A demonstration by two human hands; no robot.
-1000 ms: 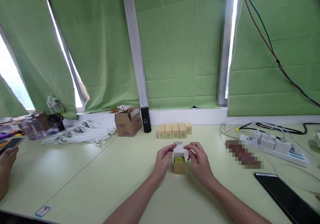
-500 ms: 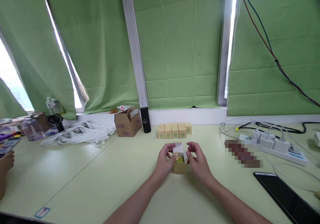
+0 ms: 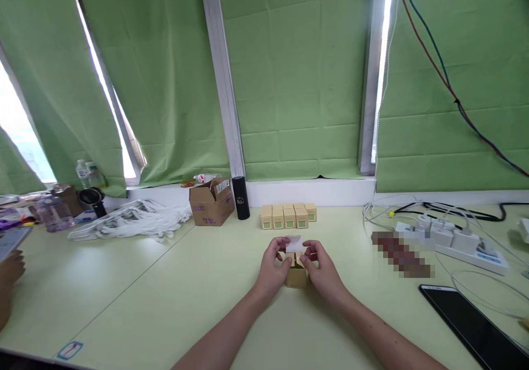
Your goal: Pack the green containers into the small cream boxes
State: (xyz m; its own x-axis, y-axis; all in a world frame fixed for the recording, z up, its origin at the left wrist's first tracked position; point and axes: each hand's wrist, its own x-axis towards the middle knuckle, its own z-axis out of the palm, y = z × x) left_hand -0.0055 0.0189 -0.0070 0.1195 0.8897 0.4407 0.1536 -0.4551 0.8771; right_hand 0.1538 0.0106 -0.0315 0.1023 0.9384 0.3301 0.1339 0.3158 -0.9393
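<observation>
A small brown cardboard box (image 3: 296, 280) stands upright on the table in front of me, its white-lined lid (image 3: 294, 243) raised at the back. My left hand (image 3: 273, 264) grips its left side, the thumb pressing the left side flap inward. On the other side, my right hand (image 3: 323, 271) has its thumb on the right side flap, fingers curled at the box's edge. Both side flaps lie folded over the opening with a narrow dark gap between them, and they hide the contents.
Behind the box stand several small closed boxes (image 3: 284, 216) in a row. A black cylinder (image 3: 240, 198), a larger carton (image 3: 212, 202) and white straps (image 3: 136, 220) are further left. To the right are a power strip (image 3: 471, 246) with cables and a phone (image 3: 475, 323). Another person's hand (image 3: 12, 269) shows far left.
My right hand has moved left and folded the right flap inward, covering the yellow-green thing seen inside before. My left hand stays in place. The other person's held item has shifted.
</observation>
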